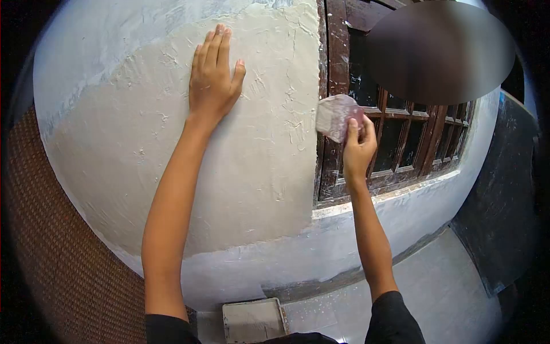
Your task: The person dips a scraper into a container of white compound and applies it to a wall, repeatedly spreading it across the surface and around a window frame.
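My left hand (215,80) lies flat against the plastered wall (252,155), its fingers stretched upward and the thumb apart. Between the thumb and fingers of my right hand (360,146) is a reddish plaster scraper (339,117), its flat face coated in pale wet plaster. The scraper's left edge is right at the border between the wall and the brown window frame (335,63). Damp beige plaster with small ridges and drips covers much of the wall, over a paler bluish-white surface.
Below me on the floor (412,286) stands a tray (252,322) holding plaster. White specks dot the tiles beside it. A woven brown panel (69,246) borders the wall on the left, and a dark sheet (498,200) leans at the right. Window panes have wooden bars.
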The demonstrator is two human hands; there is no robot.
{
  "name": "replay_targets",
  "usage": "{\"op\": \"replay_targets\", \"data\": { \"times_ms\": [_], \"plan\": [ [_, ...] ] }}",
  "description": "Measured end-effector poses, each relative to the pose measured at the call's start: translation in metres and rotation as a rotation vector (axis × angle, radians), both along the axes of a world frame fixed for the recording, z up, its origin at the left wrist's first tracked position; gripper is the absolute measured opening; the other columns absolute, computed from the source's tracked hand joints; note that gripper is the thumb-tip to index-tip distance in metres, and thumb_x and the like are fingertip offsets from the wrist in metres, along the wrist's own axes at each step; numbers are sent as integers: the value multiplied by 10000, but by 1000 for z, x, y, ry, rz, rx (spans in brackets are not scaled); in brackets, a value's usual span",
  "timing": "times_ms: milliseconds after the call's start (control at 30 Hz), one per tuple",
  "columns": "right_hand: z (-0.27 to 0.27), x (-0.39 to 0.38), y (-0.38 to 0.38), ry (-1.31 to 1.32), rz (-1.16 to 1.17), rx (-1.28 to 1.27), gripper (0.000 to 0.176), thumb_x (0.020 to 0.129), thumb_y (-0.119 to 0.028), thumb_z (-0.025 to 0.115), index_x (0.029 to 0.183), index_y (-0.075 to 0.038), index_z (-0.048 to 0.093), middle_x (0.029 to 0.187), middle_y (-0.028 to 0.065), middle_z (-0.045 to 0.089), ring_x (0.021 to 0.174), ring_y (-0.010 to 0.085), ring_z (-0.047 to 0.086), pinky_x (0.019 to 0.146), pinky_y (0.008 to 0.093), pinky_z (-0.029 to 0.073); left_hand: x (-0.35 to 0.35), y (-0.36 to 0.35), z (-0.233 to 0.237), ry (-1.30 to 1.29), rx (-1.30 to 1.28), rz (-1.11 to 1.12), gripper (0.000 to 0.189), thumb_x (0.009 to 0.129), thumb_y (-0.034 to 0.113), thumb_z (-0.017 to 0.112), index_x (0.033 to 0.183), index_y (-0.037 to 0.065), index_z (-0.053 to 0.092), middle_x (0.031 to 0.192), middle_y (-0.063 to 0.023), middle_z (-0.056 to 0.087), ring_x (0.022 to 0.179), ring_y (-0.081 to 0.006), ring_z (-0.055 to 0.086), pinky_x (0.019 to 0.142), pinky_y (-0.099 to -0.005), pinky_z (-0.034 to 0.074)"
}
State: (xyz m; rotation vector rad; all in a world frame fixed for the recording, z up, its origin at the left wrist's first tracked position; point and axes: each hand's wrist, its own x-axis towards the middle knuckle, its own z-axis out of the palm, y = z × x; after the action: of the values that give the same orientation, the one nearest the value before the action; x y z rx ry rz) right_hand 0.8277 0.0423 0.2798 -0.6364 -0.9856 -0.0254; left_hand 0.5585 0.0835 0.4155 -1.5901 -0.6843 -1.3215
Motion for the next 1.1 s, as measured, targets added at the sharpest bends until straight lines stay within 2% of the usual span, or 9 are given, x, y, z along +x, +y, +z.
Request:
{"op": "replay_targets", "data": {
  "times_ms": [100, 167, 367, 467, 600, 633, 833, 933, 1100],
  "plan": [
    [-12, -7, -7, -12, 153, -11, 240, 974, -145, 601, 1150, 18, 608, 909, 30, 634, 806, 87, 546, 721, 241, 456, 0, 0, 1, -10, 4, 14, 587, 963, 270, 461, 1492, 59, 322, 1546, -119, 333, 1445, -284, 280, 1193, -449, 207],
    [-20, -19, -11, -207, 53, -88, 281, 961, -175, 626, 1168, 15, 613, 903, 29, 631, 810, 71, 537, 713, 238, 452, 1, -1, 1, -10, -7, 19, 588, 963, 272, 459, 1493, 60, 320, 1546, -119, 333, 1445, -283, 280, 1194, -448, 207],
    [-18, -3, -4, 53, 112, 30, 263, 982, -160, 595, 1178, 15, 584, 918, 27, 623, 810, 74, 539, 726, 230, 450, -1, 1, 2, -9, 5, 30, 589, 965, 286, 463, 1492, 62, 325, 1544, -122, 336, 1444, -280, 282, 1192, -446, 212],
    [-37, -13, 1, -192, 36, -22, 265, 957, -147, 630, 1155, 27, 601, 924, 46, 641, 832, 84, 561, 720, 231, 452, -1, 0, 2, -5, 25, 16, 603, 935, 281, 502, 1470, 44, 355, 1525, -140, 365, 1423, -285, 323, 1186, -447, 229],
    [-25, -9, -5, -18, -46, -84, 249, 977, -162, 604, 1145, 22, 608, 914, 31, 635, 818, 83, 554, 722, 228, 450, 0, 1, 0, -1, 34, 15, 601, 936, 282, 502, 1466, 38, 360, 1522, -143, 368, 1421, -287, 326, 1182, -449, 234],
    [-21, -10, -5, 75, 81, 48, 238, 982, -157, 597, 1142, 19, 609, 907, 23, 629, 807, 79, 546, 713, 217, 443, -1, 1, 1, -2, 36, 14, 599, 936, 282, 502, 1465, 37, 361, 1520, -143, 370, 1420, -287, 326, 1180, -450, 236],
    [-29, -14, -6, -238, 38, -39, 245, 982, -157, 598, 1149, 22, 602, 940, 32, 628, 819, 79, 549, 725, 235, 458, 0, -1, -1, -10, -1, -2, 590, 963, 279, 478, 1489, 56, 330, 1546, -129, 336, 1444, -294, 285, 1189, -451, 211],
    [-15, -4, -5, 24, 58, -8, 258, 986, -170, 593, 1168, 12, 592, 963, 39, 637, 841, 87, 560, 748, 240, 461, 0, 0, -1, -8, 21, 4, 600, 943, 296, 492, 1473, 53, 353, 1528, -132, 360, 1425, -282, 319, 1185, -449, 224],
    [-21, -20, -4, -220, 54, -54, 278, 964, -179, 623, 1157, 20, 610, 934, 63, 656, 843, 112, 571, 760, 272, 474, 0, 2, -3, -15, 11, 13, 603, 950, 289, 491, 1485, 60, 336, 1540, -123, 343, 1433, -284, 304, 1186, -450, 220]
  ]
}}
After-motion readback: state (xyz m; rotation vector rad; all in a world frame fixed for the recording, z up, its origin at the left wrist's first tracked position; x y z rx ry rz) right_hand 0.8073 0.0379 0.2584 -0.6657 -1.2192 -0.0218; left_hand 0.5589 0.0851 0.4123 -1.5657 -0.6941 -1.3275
